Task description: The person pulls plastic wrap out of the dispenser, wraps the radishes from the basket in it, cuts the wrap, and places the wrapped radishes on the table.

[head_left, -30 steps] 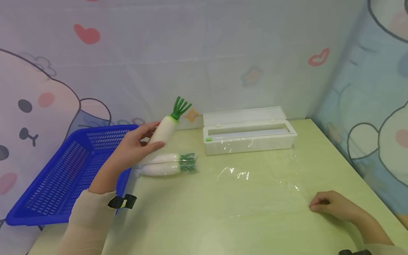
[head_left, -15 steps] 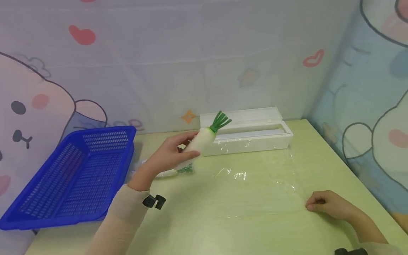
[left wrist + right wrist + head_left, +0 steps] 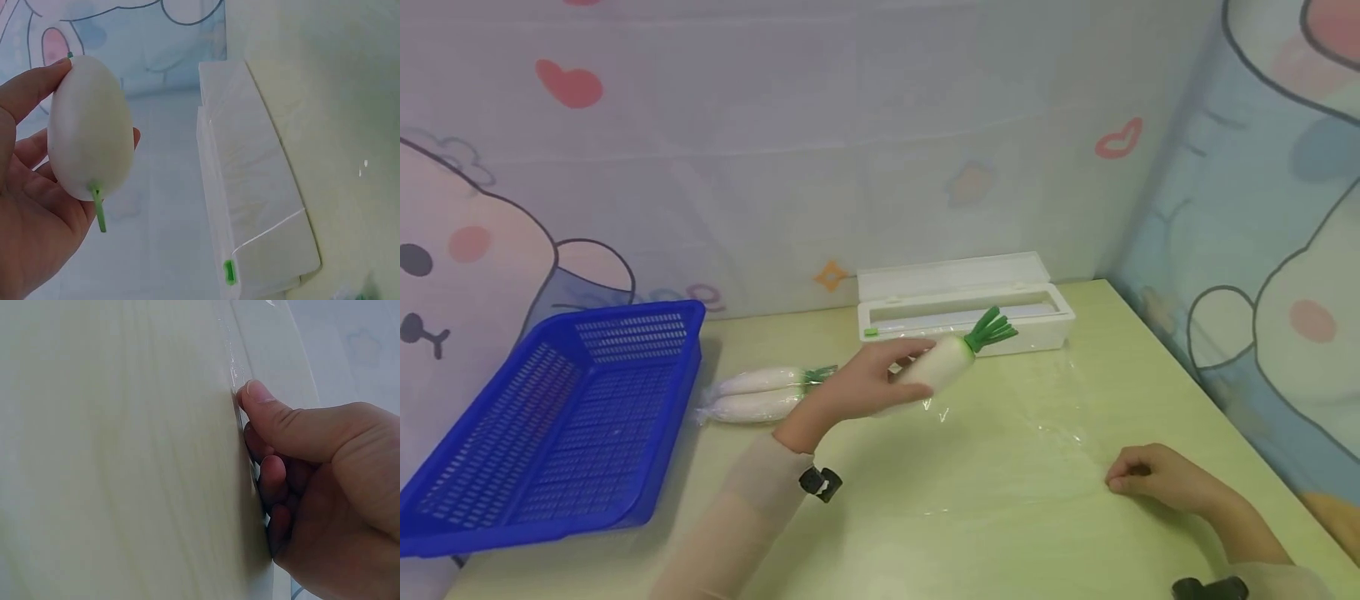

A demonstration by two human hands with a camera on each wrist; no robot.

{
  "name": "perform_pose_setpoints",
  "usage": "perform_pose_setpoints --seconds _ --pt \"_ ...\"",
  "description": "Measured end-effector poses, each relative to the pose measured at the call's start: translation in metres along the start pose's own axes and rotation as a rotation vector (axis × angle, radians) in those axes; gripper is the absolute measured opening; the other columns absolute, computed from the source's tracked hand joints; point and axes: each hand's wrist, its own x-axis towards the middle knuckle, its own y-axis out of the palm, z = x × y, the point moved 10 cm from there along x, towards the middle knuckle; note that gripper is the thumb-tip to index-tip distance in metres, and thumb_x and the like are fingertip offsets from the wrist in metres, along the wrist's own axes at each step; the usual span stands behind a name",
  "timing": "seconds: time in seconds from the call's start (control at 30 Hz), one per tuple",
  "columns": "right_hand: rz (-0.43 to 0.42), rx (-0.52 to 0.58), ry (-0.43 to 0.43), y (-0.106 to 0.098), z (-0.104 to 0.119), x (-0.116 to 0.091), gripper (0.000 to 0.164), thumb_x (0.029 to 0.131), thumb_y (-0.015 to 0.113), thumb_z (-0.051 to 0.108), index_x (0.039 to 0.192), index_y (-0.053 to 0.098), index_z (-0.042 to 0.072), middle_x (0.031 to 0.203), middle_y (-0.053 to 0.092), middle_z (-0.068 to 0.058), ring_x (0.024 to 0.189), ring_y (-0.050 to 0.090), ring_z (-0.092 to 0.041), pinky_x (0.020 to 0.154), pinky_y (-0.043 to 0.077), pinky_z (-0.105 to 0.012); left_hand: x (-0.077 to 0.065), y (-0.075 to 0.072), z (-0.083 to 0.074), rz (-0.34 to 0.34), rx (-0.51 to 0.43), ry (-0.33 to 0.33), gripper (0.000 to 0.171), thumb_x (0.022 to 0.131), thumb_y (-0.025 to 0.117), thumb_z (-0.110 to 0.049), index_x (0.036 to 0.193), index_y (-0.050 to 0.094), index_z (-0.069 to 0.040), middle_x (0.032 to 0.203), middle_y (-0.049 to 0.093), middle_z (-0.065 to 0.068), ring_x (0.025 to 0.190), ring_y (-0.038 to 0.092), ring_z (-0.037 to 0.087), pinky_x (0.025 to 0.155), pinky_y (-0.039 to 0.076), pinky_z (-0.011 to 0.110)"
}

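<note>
My left hand (image 3: 863,382) grips a white radish (image 3: 946,363) with green stalks, held above the table and tilted up to the right. In the left wrist view the radish (image 3: 92,128) is seen end-on between thumb and fingers. A thin sheet of clear cling film (image 3: 1000,471) lies spread under and right of it, mostly visible by its glints. At the film's near right corner, my right hand (image 3: 1165,479) pinches its edge between thumb and finger. The film runs back to a white cling film box (image 3: 1037,336) with its lid up.
Two radishes wrapped in clear film (image 3: 756,406) lie side by side left of my left forearm. A blue perforated basket (image 3: 658,467) stands at the table's left edge. Behind the pale table (image 3: 925,550) hangs a printed cloth (image 3: 760,167).
My left hand has carried the radish rightward, from above the wrapped radishes to over the film in front of the box. The right hand stays at the film's corner. The head view has shifted slightly.
</note>
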Motion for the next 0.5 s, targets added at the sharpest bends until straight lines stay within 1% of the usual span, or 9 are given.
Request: perform_pose_setpoints --seconds 0.1,0.23,0.37,0.5 --pt "-0.001 0.005 -0.004 0.001 0.000 0.001 0.005 0.090 0.066 0.015 0.088 0.070 0.011 0.084 0.065 0.010 0.076 0.052 0.002 0.066 0.044 -0.022 0.008 0.016 0.000 0.036 0.026 0.021 0.053 0.085 0.073 -0.014 0.135 0.055 -0.007 0.123 0.061 0.007 0.103 0.059 0.019 0.077 0.052 0.023" --pt "0.007 0.031 -0.003 0.002 -0.001 0.001 0.005 0.090 0.066 0.012 0.089 0.069 0.008 0.085 0.065 0.008 0.076 0.052 0.001 0.066 0.044 -0.022 0.018 0.037 0.001 0.080 0.103 0.032 0.055 0.086 0.073 -0.016 0.136 0.054 -0.007 0.127 0.061 0.007 0.109 0.058 0.019 0.087 0.050 0.026" --pt "0.010 0.042 0.018 0.002 -0.004 0.001 0.006 0.091 0.066 0.012 0.089 0.069 0.008 0.084 0.065 0.008 0.076 0.052 0.001 0.066 0.044 -0.022 0.025 0.057 0.006 0.126 0.181 0.017 0.054 0.087 0.072 -0.020 0.137 0.054 -0.009 0.129 0.060 0.005 0.112 0.057 0.017 0.094 0.046 0.027" --pt "0.014 0.040 0.032 0.002 -0.005 0.001 0.006 0.091 0.066 0.013 0.090 0.069 0.007 0.085 0.065 0.007 0.077 0.052 0.001 0.067 0.044 -0.022 0.030 0.077 0.012 0.176 0.223 -0.015 0.054 0.087 0.071 -0.022 0.137 0.054 -0.012 0.129 0.060 0.003 0.110 0.056 0.013 0.092 0.045 0.025"
